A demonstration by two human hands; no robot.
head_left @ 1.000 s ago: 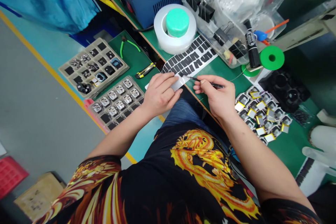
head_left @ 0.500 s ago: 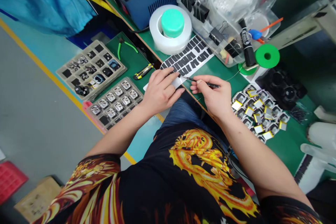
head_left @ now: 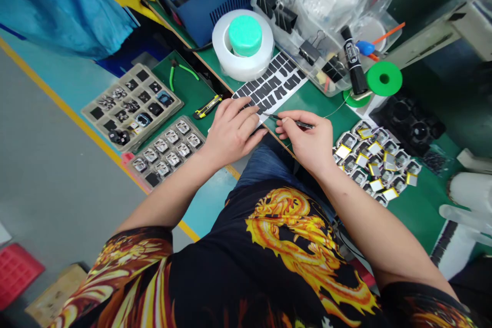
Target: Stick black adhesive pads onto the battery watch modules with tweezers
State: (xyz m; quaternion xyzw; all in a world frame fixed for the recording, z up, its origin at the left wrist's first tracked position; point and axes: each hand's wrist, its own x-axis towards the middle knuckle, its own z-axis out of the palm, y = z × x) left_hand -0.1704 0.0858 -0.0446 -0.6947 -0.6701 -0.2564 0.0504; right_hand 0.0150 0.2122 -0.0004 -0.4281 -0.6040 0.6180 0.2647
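My right hand (head_left: 307, 138) is closed round dark, slim tweezers (head_left: 298, 123), whose thin tip points left and meets the near edge of a white sheet of black stickers (head_left: 286, 82). Flat on the near end of that sheet lies my left hand (head_left: 234, 128), fingers stretched out, with its fingertips beside the tweezers' tip. The palm hides part of the sheet. Left of this hand are a yellow-and-black utility knife (head_left: 208, 107) and a tray of small metal-framed parts (head_left: 171, 147).
Farther left are a larger parts tray (head_left: 132, 102) and green-handled pliers (head_left: 184, 72). A large tape roll (head_left: 219, 51) stands behind the sheet, near a clear bin of binder clips (head_left: 334, 87). To the right are a green spool (head_left: 395, 79) and clustered assemblies with battery cells (head_left: 376, 185).
The whole view has shifted slightly. Both hands keep nearly the same pose, and the tweezers' tip stays at the sticker sheet's edge near the left fingertips.
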